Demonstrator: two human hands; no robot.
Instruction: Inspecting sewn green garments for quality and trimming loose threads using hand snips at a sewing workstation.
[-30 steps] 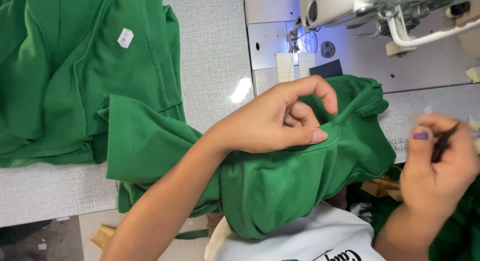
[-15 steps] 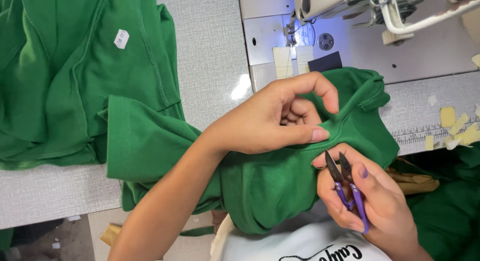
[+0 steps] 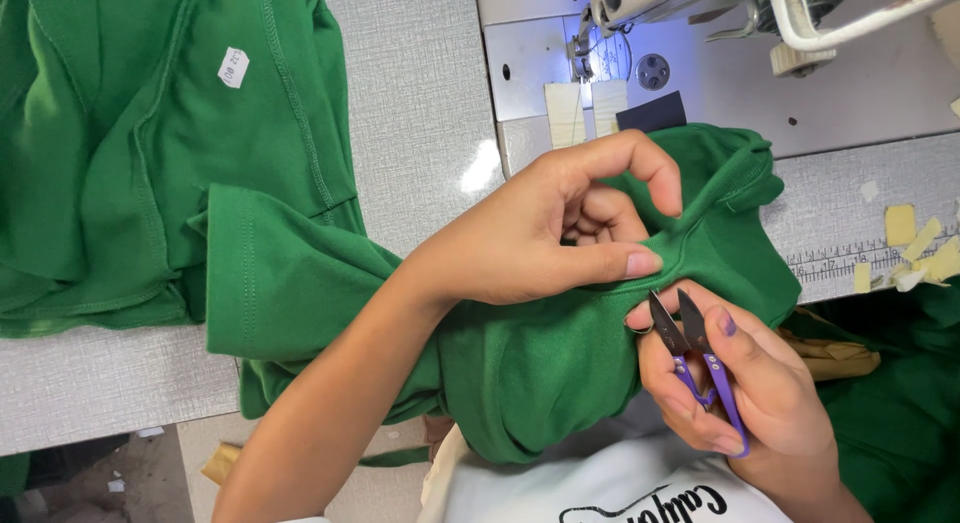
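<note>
My left hand pinches a fold of a green knit garment between thumb and fingers, holding its stitched edge up near the table's front. My right hand grips small purple-handled thread snips, blades open and pointing up at the fabric edge just under my left thumb. The garment drapes over the table edge into my lap.
A pile of more green garments with a small white tag lies at the left on the grey table. A sewing machine stands at the back right, with a printed ruler strip and yellow paper scraps on its bed.
My right hand has come in from the right with the snips and risen to the fabric edge under my left thumb. My left hand keeps its pinch on the garment.
</note>
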